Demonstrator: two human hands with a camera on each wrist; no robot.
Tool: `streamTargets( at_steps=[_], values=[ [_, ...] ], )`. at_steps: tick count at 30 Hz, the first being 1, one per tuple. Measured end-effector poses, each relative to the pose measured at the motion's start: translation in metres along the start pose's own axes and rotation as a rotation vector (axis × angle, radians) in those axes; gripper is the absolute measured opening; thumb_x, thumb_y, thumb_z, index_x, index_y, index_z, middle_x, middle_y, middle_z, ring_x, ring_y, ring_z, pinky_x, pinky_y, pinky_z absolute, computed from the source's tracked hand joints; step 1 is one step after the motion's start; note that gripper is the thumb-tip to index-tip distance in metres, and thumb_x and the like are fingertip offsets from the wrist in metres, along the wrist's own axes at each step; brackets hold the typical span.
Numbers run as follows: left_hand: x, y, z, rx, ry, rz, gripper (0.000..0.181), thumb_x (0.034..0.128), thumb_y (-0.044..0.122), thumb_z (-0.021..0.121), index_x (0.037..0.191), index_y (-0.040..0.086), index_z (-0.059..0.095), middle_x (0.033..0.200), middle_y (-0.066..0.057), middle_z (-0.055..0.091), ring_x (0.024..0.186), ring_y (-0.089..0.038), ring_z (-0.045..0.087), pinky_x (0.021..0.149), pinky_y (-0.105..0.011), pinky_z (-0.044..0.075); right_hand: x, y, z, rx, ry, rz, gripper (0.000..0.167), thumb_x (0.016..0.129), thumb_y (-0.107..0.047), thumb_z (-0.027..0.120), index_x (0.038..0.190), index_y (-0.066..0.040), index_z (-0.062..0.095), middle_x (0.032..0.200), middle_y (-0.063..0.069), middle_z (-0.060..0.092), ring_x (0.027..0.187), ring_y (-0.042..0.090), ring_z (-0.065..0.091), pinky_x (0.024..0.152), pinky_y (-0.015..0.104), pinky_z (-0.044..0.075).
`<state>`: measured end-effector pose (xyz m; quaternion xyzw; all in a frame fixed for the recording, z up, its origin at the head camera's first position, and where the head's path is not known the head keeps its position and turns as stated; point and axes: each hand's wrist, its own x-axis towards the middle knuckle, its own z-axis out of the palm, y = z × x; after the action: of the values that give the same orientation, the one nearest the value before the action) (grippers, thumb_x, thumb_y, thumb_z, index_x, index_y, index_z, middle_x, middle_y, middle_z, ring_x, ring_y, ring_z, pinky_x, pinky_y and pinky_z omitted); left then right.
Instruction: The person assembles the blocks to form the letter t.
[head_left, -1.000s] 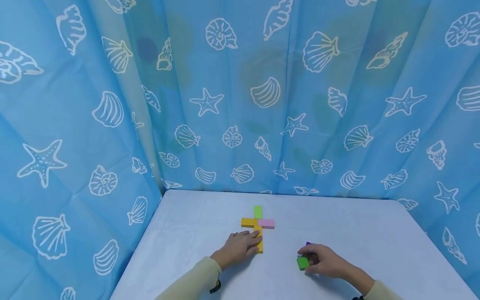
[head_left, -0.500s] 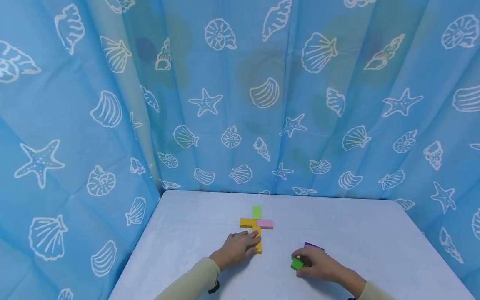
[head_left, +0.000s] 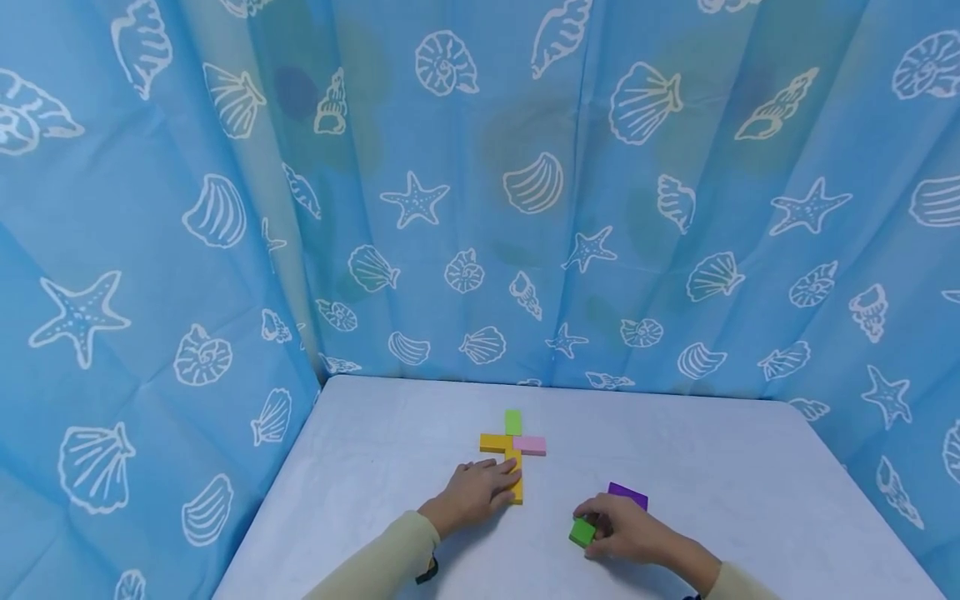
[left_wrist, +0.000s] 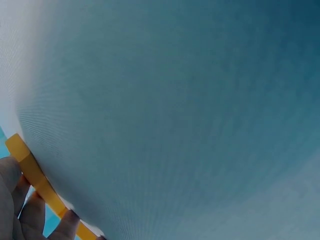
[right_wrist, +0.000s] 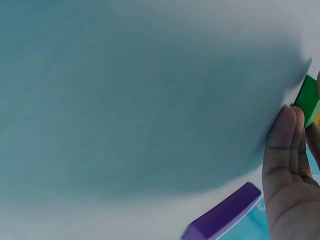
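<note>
My left hand point(head_left: 474, 493) rests on an upright-running yellow block point(head_left: 517, 492), its fingers lying across the block and hiding part of it. Above that, a second yellow block point(head_left: 493, 442), a pink block point(head_left: 531, 446) and a light green block point(head_left: 513, 422) lie against it in a cross shape. To the right, my right hand point(head_left: 633, 532) pinches a green block point(head_left: 582, 532) between thumb and fingers, low over the table or touching it. Just behind this hand lies a purple block point(head_left: 628, 495), partly covered by it and apart from the others.
A white cloth-covered table point(head_left: 405, 417) carries the blocks. Its far edge meets a blue curtain point(head_left: 480, 217) printed with white shells and starfish, which also runs along the left side.
My right hand has slid left with the green block, closer to the yellow one, leaving more of the purple block in sight. My left hand has stayed on the yellow block.
</note>
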<state>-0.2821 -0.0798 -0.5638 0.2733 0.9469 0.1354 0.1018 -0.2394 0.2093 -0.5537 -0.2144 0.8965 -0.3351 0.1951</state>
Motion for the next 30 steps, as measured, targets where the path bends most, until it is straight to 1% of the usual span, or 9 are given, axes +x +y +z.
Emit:
streamTargets(
  at_steps=[4, 9, 14, 20, 24, 26, 30],
  values=[
    [0.000, 0.000, 0.000, 0.004, -0.001, 0.002, 0.048, 0.1004, 0.043, 0.053, 0.147, 0.032, 0.047, 0.157, 0.015, 0.037, 0.143, -0.024, 0.042, 0.110, -0.060, 0.037, 0.003, -0.005, 0.004, 0.027, -0.007, -0.007, 0.048, 0.077, -0.023, 0.084, 0.119, -0.008, 0.068, 0.095, -0.003, 0.063, 0.080, 0.010, 0.056, 0.068, 0.020, 0.049],
    [-0.001, 0.001, 0.000, 0.002, -0.006, 0.000, 0.048, 0.1001, 0.042, 0.054, 0.147, 0.032, 0.048, 0.157, 0.015, 0.038, 0.143, -0.024, 0.042, 0.110, -0.059, 0.037, 0.005, -0.006, 0.008, 0.092, -0.015, -0.013, 0.044, 0.078, -0.021, 0.084, 0.116, -0.006, 0.067, 0.090, 0.000, 0.062, 0.076, 0.011, 0.056, 0.064, 0.020, 0.047],
    [-0.002, 0.001, -0.001, -0.003, 0.001, 0.003, 0.048, 0.1003, 0.042, 0.054, 0.147, 0.031, 0.048, 0.157, 0.015, 0.038, 0.143, -0.024, 0.042, 0.111, -0.060, 0.037, 0.006, -0.009, 0.010, 0.085, 0.003, -0.004, 0.037, 0.078, -0.020, 0.084, 0.110, -0.009, 0.069, 0.089, 0.000, 0.062, 0.075, 0.010, 0.056, 0.063, 0.020, 0.047],
    [0.001, 0.000, 0.001, -0.004, 0.007, -0.003, 0.049, 0.1000, 0.044, 0.054, 0.147, 0.033, 0.047, 0.157, 0.017, 0.037, 0.144, -0.022, 0.041, 0.111, -0.059, 0.036, 0.011, -0.013, 0.013, 0.072, 0.025, 0.023, 0.035, 0.076, -0.021, 0.085, 0.106, -0.012, 0.070, 0.086, -0.002, 0.063, 0.075, 0.010, 0.056, 0.063, 0.021, 0.047],
    [0.002, 0.000, 0.002, -0.011, -0.003, -0.002, 0.048, 0.1002, 0.043, 0.054, 0.147, 0.033, 0.047, 0.157, 0.017, 0.037, 0.144, -0.022, 0.041, 0.111, -0.059, 0.036, 0.012, -0.015, 0.015, 0.113, 0.019, 0.026, 0.035, 0.075, -0.020, 0.086, 0.105, -0.010, 0.070, 0.086, -0.001, 0.063, 0.074, 0.012, 0.057, 0.062, 0.021, 0.048],
    [0.002, 0.001, 0.001, -0.017, -0.010, -0.001, 0.048, 0.1003, 0.043, 0.054, 0.147, 0.032, 0.047, 0.157, 0.016, 0.037, 0.144, -0.022, 0.040, 0.112, -0.059, 0.036, 0.011, -0.015, 0.016, 0.133, 0.019, 0.041, 0.034, 0.076, -0.018, 0.086, 0.105, -0.009, 0.070, 0.085, 0.000, 0.063, 0.074, 0.012, 0.057, 0.062, 0.021, 0.048],
    [0.001, 0.001, -0.001, -0.016, -0.014, -0.008, 0.048, 0.1002, 0.043, 0.054, 0.147, 0.032, 0.047, 0.157, 0.016, 0.037, 0.144, -0.023, 0.041, 0.111, -0.059, 0.036, 0.011, -0.016, 0.019, 0.145, 0.050, 0.037, 0.029, 0.078, -0.015, 0.084, 0.102, -0.006, 0.070, 0.084, 0.000, 0.063, 0.073, 0.012, 0.056, 0.061, 0.020, 0.047]
  ],
)
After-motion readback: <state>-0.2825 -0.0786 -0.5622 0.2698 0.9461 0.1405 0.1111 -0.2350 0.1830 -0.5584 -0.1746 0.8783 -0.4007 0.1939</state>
